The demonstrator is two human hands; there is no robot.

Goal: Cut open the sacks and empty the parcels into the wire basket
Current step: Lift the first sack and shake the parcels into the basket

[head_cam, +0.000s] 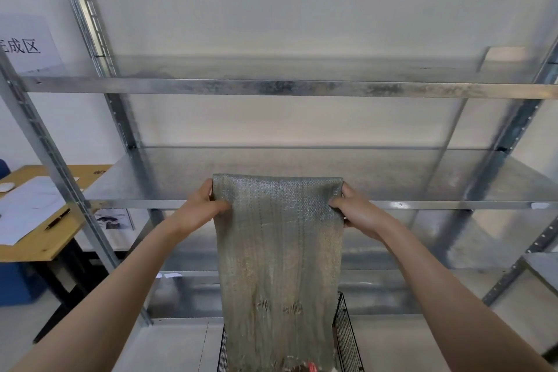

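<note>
So you've got the sack pinched by its two upper corners, left hand on one and right hand on the other, fingers curled tight into the weave on both. It hangs straight down from your grip, long axis vertical, flat and slack, so I'd guess there's little or nothing left inside. The low end drops into the wire basket right under your hands. That's the bit that matters: the frayed end sits below the grip and between the basket walls, so anything that falls should land in there. Both hands are level, neither one nearer. There's a scrap of something red at the bottom edge, can't tell if it's a parcel or a tie. The metal shelving stands behind the sack. A shake straight up and down looks like the call, just keep that low end over the basket
</note>
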